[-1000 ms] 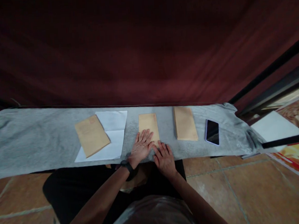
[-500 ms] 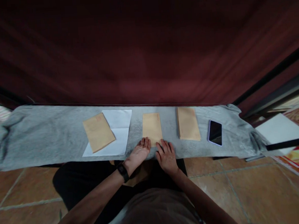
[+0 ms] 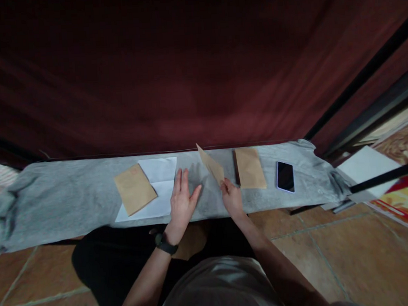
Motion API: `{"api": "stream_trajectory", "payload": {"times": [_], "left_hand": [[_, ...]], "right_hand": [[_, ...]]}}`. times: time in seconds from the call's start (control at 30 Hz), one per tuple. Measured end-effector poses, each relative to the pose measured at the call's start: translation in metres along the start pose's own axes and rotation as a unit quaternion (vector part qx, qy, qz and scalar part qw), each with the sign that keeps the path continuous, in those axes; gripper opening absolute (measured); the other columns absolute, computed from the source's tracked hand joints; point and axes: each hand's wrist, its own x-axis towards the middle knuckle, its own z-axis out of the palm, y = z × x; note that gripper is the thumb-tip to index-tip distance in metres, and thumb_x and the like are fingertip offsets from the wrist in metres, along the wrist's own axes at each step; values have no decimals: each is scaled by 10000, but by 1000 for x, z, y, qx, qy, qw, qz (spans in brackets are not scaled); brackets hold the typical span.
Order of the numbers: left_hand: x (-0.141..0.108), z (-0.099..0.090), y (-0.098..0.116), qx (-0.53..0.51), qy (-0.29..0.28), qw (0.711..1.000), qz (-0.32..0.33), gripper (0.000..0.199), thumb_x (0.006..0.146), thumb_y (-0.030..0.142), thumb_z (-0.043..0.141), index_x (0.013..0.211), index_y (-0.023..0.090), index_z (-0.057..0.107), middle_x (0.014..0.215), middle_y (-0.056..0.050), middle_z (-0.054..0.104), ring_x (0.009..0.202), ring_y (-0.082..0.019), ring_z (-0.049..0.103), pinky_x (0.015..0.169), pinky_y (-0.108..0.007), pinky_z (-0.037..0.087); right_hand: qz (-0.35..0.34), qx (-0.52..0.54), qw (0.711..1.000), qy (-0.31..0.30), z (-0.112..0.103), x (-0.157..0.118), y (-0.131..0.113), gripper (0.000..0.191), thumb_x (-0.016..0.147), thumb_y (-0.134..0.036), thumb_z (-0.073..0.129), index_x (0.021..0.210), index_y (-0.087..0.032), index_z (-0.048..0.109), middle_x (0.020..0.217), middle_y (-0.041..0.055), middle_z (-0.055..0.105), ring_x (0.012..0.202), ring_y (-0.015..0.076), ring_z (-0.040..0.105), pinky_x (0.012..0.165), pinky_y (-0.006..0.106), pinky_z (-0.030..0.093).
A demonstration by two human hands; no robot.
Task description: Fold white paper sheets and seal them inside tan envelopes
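My right hand [image 3: 232, 196] grips the lower end of a brown envelope [image 3: 212, 164], which is lifted and tilted above the grey cloth. My left hand [image 3: 184, 200] is open, fingers stretched forward and thumb apart, at the right edge of a folded white sheet of paper [image 3: 164, 188]. On that paper's left side lies a brown envelope [image 3: 135, 189], set at an angle. A thick stack of brown envelopes [image 3: 252, 168] lies just right of my right hand.
A phone [image 3: 285, 177] with a purple edge lies right of the stack. Grey cloth [image 3: 70, 195] covers the narrow table, with a dark red curtain [image 3: 192, 79] behind. Black bars, a white board [image 3: 367, 169] and a red and yellow box [image 3: 406, 204] stand at the right.
My right hand has taken hold of the middle envelope and raised it off the cloth. My left hand has left that envelope and moved left, its fingers now spread.
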Motion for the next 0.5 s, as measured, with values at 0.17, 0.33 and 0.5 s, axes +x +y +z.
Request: {"api": "stream_trajectory", "payload": {"times": [0.17, 0.33, 0.5], "left_hand": [[-20, 38, 4, -381, -85, 872, -296, 624, 867, 484, 678, 1382, 163, 534, 1150, -144, 725, 1037, -260, 710, 921, -426, 570], [-33, 65, 6, -476, -104, 807, -334, 595, 698, 301, 810, 1248, 185, 615, 881, -55, 756, 752, -187, 710, 687, -299, 573], [-31, 73, -20, -436, -114, 813, -368, 690, 689, 194, 778, 1332, 184, 527, 782, -10, 737, 585, -148, 666, 552, -249, 524]], "right_hand": [[152, 400, 902, 61, 23, -24, 2, 259, 828, -423, 731, 971, -212, 685, 975, 29, 763, 897, 194, 714, 849, 383, 612], [231, 432, 872, 13, 42, -56, 15, 217, 789, -404, 739, 868, -214, 670, 957, 55, 770, 916, 200, 728, 873, 346, 589], [262, 294, 906, -155, 13, -62, 26, 354, 902, -474, 592, 1056, -176, 707, 1028, 114, 775, 917, 248, 742, 875, 434, 588]]}}
